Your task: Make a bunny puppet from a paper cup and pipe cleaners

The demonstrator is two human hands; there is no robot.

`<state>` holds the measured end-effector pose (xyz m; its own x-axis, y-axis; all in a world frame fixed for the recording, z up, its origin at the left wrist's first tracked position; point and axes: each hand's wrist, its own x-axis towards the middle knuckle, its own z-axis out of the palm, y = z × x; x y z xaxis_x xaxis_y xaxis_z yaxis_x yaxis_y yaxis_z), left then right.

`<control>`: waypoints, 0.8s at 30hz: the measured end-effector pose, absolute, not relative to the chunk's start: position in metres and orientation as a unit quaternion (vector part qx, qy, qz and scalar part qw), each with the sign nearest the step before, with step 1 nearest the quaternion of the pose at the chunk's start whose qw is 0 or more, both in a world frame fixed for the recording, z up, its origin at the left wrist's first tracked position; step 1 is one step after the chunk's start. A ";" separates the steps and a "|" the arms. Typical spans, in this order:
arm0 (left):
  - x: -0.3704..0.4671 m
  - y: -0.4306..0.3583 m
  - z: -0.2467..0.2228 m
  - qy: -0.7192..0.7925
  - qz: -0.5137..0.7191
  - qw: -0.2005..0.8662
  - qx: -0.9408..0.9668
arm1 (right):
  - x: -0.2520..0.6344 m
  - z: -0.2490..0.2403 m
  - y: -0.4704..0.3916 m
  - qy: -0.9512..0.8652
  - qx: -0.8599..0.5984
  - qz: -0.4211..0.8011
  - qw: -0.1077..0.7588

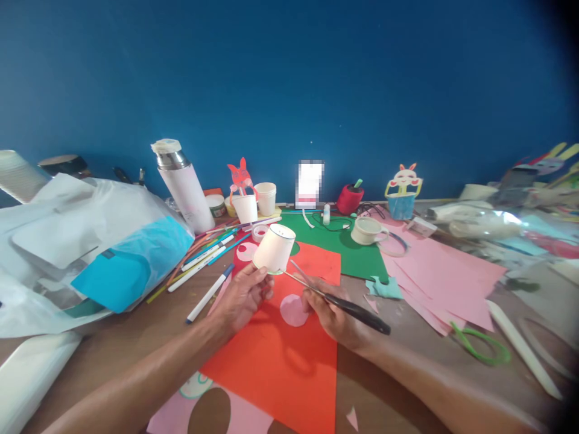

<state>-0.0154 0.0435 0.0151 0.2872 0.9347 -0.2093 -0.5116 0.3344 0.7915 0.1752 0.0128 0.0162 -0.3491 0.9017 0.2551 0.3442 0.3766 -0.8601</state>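
Observation:
My left hand (248, 292) grips a white paper cup (274, 247) near its lower edge. The cup is turned bottom up and leans to the right, with a dark line around its upper end. In my right hand (332, 310) is a pair of scissors (357, 310) with dark handles. Their blades are parted and point at the cup's lower rim; whether they touch it I cannot tell. A pink paper circle (293, 311) shows beside my right fingers, above orange paper (289, 367).
Markers (209, 294) and pencils lie left, near a plastic bag (136, 223) and a white flask (187, 187). Behind stand a cup with a red paper animal (242, 178), a red pot (350, 199) and a mug (367, 231). Pink sheets (434, 271) spread right.

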 end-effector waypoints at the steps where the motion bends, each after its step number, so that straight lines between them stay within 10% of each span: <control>1: -0.016 0.044 0.015 0.335 0.486 0.749 0.302 | 0.174 0.013 0.013 -0.721 -0.430 0.378 0.390; 16: -0.010 0.043 0.013 0.304 0.488 0.775 0.262 | 0.165 0.014 0.016 -0.516 -0.410 0.589 0.468; 24: -0.010 0.041 0.014 0.291 0.472 0.764 0.329 | 0.187 0.012 0.021 -0.818 -0.356 0.232 0.389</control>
